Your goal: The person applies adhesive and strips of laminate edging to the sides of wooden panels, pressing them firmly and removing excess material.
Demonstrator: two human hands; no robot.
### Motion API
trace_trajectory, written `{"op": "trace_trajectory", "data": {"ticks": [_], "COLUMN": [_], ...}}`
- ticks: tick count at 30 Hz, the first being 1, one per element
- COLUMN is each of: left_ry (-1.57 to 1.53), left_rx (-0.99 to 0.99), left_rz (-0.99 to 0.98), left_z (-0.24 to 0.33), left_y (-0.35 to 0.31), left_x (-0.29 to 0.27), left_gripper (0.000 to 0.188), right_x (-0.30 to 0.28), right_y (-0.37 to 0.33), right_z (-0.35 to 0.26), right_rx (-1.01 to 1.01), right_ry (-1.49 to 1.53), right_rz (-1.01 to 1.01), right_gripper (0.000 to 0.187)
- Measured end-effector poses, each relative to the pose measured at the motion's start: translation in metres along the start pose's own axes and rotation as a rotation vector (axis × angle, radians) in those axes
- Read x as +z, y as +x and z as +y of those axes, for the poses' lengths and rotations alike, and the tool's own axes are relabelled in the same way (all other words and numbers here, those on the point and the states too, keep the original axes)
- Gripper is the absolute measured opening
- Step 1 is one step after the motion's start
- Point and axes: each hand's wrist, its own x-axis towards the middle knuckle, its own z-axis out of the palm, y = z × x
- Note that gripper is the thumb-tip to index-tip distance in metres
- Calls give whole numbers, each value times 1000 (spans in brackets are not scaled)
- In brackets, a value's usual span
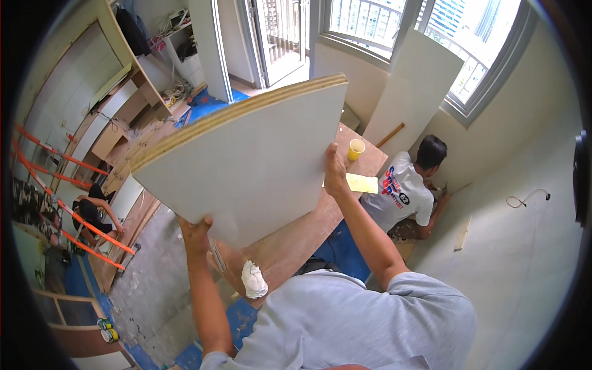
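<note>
One white-faced plywood panel (246, 160) tilts over the desk (285, 245), between the hands: the left hand (195, 234) clasps its lower-left edge, the right hand (335, 172) its right; the long axis slants up rightward.

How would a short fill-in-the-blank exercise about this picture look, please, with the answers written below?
1. Between the person's left hand and right hand, the number of flat white boards held is ____.
2. In the picture, the small round yellow cup is nearer the ____ hand.
3. The crumpled white bundle is nearer the ____ hand.
4. The rightmost co-worker wears a printed T-shirt coloured ____.

Answers: one; right; left; white.
</note>
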Motion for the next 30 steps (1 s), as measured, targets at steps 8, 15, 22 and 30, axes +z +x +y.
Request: {"op": "trace_trajectory", "data": {"ticks": [8, 15, 22, 30], "left_ry": [200, 175, 180, 464], "left_rx": [94, 72, 44, 66], "left_rz": [-172, -159, -112, -142], "left_z": [126, 146, 170, 229], "left_y": [36, 41, 48, 59], "left_x": [22, 22, 13, 14], "left_gripper": [66, 75, 67, 60], "right_x": [14, 28, 48, 75], "right_y": [8, 7, 6, -17], "right_z": [-16, -30, -22, -8], "right_rx": [84, 185, 252, 324], "right_ry": [192, 193, 232, 424], "right_rz": [8, -32, -64, -106], "right_gripper": [106, 109, 102, 95]}}
